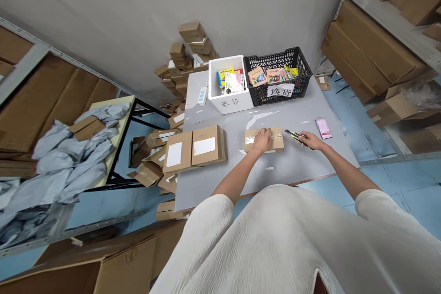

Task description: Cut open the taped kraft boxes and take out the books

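A small taped cardboard box lies near the front of the grey table. My left hand rests on top of it, fingers laid over the taped lid and not wrapped around it. Just right of the box, my right hand is closed around a black and yellow utility knife. The knife's tip points left toward the box's right end, apart from it. Further right on the table is a pink packet, partly blurred. Two larger cardboard boxes with white labels, a left one and a right one, sit side by side to the left.
At the table's back stand a white foam bin with books and a black plastic crate with colourful packs. A power strip lies left of the bin. Cartons pile up beyond the table's left edge. Grey bags cover a side table.
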Demonstrator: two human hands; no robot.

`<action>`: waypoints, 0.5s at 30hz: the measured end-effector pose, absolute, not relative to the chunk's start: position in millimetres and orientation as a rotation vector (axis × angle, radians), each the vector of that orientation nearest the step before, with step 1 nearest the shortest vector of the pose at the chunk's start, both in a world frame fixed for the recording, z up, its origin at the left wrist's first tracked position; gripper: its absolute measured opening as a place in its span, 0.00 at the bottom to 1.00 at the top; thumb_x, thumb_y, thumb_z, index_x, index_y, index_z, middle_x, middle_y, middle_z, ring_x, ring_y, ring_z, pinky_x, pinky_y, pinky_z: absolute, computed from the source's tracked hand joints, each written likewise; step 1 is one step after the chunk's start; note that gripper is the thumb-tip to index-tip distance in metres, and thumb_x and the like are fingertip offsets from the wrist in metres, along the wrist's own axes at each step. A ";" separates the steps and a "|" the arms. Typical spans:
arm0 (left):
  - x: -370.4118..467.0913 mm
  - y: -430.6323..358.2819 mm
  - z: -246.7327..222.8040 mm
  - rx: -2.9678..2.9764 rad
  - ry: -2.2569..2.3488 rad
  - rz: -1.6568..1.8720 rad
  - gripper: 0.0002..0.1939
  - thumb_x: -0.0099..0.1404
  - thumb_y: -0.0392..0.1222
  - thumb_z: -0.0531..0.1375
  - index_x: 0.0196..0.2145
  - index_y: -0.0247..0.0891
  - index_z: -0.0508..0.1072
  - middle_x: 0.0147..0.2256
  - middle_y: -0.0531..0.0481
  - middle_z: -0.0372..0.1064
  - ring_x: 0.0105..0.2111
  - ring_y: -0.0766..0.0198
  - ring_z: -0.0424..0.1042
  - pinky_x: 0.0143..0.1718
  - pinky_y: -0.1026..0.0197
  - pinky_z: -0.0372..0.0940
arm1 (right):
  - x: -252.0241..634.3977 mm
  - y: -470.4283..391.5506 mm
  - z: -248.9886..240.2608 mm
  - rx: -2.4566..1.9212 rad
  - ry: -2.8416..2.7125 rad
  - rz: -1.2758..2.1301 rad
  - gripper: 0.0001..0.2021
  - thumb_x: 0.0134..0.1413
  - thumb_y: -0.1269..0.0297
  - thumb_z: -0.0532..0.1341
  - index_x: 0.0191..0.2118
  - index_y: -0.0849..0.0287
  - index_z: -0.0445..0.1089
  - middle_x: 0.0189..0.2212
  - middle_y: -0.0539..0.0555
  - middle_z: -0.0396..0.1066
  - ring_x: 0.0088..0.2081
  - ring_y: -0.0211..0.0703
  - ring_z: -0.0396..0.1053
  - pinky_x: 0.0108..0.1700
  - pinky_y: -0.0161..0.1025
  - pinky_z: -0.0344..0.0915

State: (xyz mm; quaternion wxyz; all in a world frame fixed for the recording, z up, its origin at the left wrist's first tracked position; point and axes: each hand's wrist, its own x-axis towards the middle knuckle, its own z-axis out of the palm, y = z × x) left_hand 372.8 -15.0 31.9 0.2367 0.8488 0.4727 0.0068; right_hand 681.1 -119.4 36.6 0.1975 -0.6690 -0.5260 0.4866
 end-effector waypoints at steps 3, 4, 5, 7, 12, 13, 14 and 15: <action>378.1 -11.4 32.1 2.342 1.348 0.021 0.27 0.76 0.38 0.54 0.70 0.46 0.64 0.67 0.37 0.63 0.67 0.42 0.63 0.67 0.42 0.59 | 673.5 -121.7 39.3 -1.852 -1.596 1.256 0.21 0.76 0.45 0.51 0.49 0.55 0.73 0.40 0.55 0.82 0.36 0.45 0.77 0.40 0.39 0.72; 379.3 -10.2 31.4 2.348 1.346 0.021 0.28 0.74 0.37 0.56 0.70 0.48 0.64 0.68 0.37 0.63 0.69 0.42 0.60 0.69 0.41 0.56 | 670.9 -122.6 40.1 -1.850 -1.656 1.206 0.21 0.76 0.46 0.51 0.50 0.55 0.75 0.41 0.55 0.82 0.39 0.46 0.78 0.44 0.40 0.73; 380.1 -9.0 30.5 2.351 1.340 0.022 0.30 0.73 0.37 0.57 0.70 0.49 0.63 0.69 0.38 0.62 0.70 0.42 0.58 0.71 0.40 0.53 | 668.5 -123.6 40.6 -1.847 -1.722 1.146 0.20 0.76 0.48 0.52 0.51 0.54 0.76 0.44 0.55 0.82 0.42 0.48 0.79 0.47 0.42 0.73; 381.0 -6.3 28.7 2.349 1.335 0.022 0.31 0.72 0.37 0.59 0.70 0.50 0.63 0.69 0.38 0.62 0.71 0.42 0.56 0.72 0.38 0.49 | 664.6 -125.4 40.7 -1.848 -1.850 1.024 0.18 0.74 0.51 0.56 0.56 0.52 0.78 0.50 0.57 0.81 0.48 0.51 0.78 0.53 0.45 0.73; 380.6 -3.2 24.6 2.360 1.338 -0.002 0.26 0.75 0.39 0.56 0.69 0.48 0.66 0.70 0.37 0.63 0.71 0.43 0.58 0.67 0.38 0.55 | 659.7 -127.8 36.9 -1.912 -2.020 0.854 0.21 0.71 0.57 0.62 0.65 0.51 0.76 0.55 0.60 0.78 0.55 0.56 0.76 0.59 0.49 0.72; 380.1 -4.5 23.1 2.375 1.332 0.007 0.27 0.76 0.39 0.55 0.70 0.48 0.65 0.71 0.37 0.62 0.71 0.43 0.57 0.68 0.38 0.54 | 658.8 -127.8 35.8 -1.928 -2.023 0.829 0.21 0.72 0.57 0.61 0.66 0.51 0.75 0.56 0.61 0.78 0.55 0.56 0.76 0.59 0.49 0.72; 379.7 -6.5 21.3 2.394 1.326 0.021 0.27 0.77 0.39 0.53 0.71 0.47 0.64 0.72 0.36 0.61 0.72 0.43 0.56 0.68 0.37 0.54 | 657.9 -127.6 34.5 -1.938 -2.022 0.807 0.22 0.72 0.57 0.61 0.67 0.51 0.75 0.56 0.61 0.78 0.55 0.56 0.76 0.59 0.48 0.72; 379.3 -9.2 19.1 2.414 1.323 0.035 0.28 0.78 0.40 0.51 0.73 0.46 0.63 0.73 0.36 0.59 0.73 0.43 0.55 0.69 0.37 0.53 | 656.9 -127.3 33.1 -1.941 -2.020 0.789 0.22 0.73 0.57 0.61 0.67 0.52 0.75 0.55 0.61 0.78 0.55 0.56 0.76 0.58 0.48 0.72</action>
